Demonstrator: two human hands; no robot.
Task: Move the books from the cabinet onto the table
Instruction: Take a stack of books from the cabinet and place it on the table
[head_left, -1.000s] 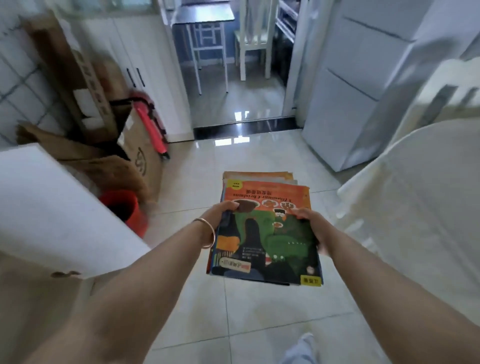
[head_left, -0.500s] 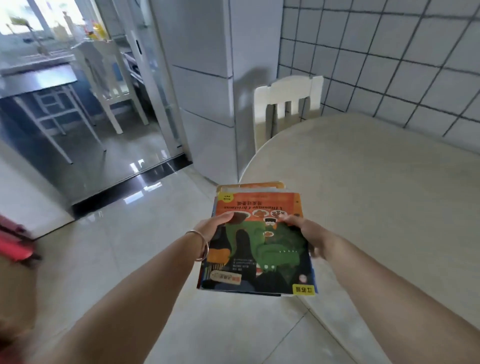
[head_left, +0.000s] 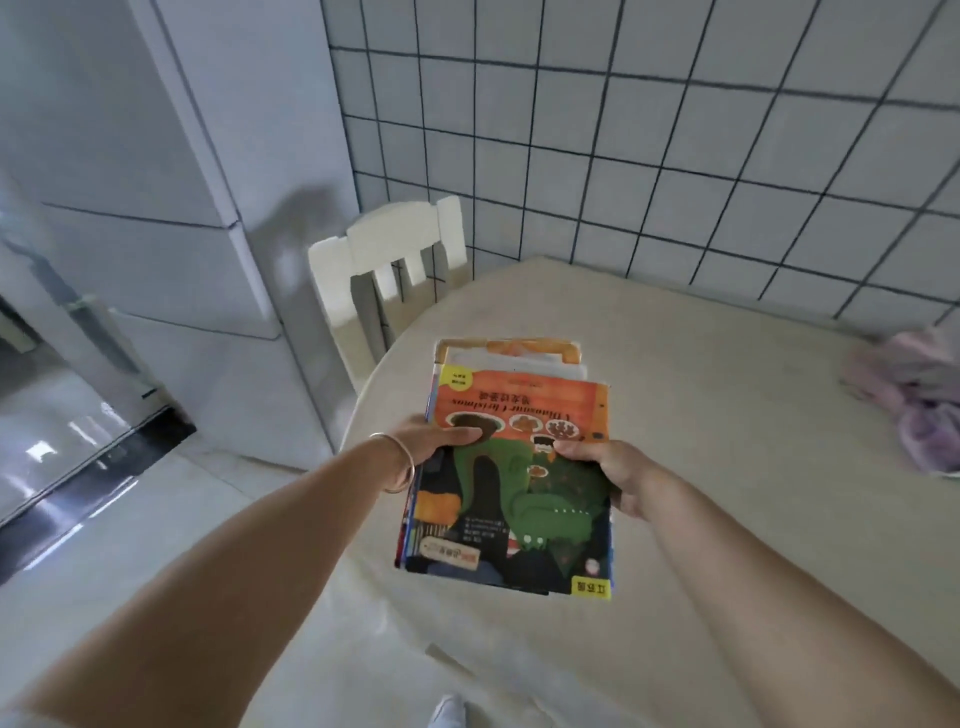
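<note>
Change: since the earlier frame the stack has travelled from over the floor to over the table.
Stack of thin picture books (head_left: 511, 467): orange-and-green top cover; long axis points away from the person, title upside down.
Left hand (head_left: 434, 441): clamps the left edge, thumb on top.
Right hand (head_left: 608, 470): clamps the right edge likewise.
Round cream table (head_left: 727, 441): beneath the stack; contact unclear.
White wooden chair (head_left: 387, 270): at the far-left rim.

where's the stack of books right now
In the head view the stack of books sits centre frame, held between the left hand and right hand above the near-left edge of the table, with the white chair beyond.
</note>
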